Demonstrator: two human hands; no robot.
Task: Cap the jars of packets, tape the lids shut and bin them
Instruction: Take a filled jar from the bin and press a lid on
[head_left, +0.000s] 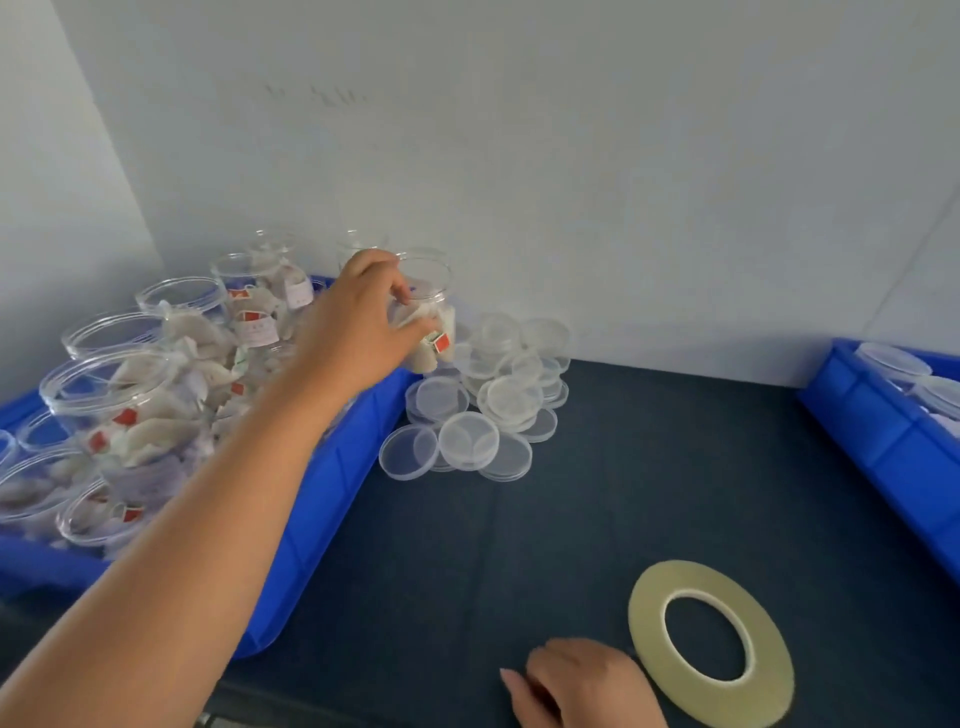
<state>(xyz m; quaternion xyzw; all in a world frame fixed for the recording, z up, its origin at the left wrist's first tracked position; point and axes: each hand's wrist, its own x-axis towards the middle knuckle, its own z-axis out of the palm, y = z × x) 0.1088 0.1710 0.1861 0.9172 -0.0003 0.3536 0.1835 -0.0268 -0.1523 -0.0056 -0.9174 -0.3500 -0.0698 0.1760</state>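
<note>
Right hand (582, 686) rests relaxed on the dark mat (519, 545), holding nothing, with the tape roll (769, 670) just to its right. Left hand (363, 322) reaches far ahead, fingers curled round an open jar (431, 291) of packets. Loose lids (467, 441) lie just right of it. Beneath that arm a blue bin (332, 493) holds many uncapped jars (114, 395), so most of the work looks undone.

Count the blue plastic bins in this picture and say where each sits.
2. One blue plastic bin sits at the left, packed with clear open jars of packets. The other bin is at the right edge, partly cut off. Others may lie out of view.
</note>
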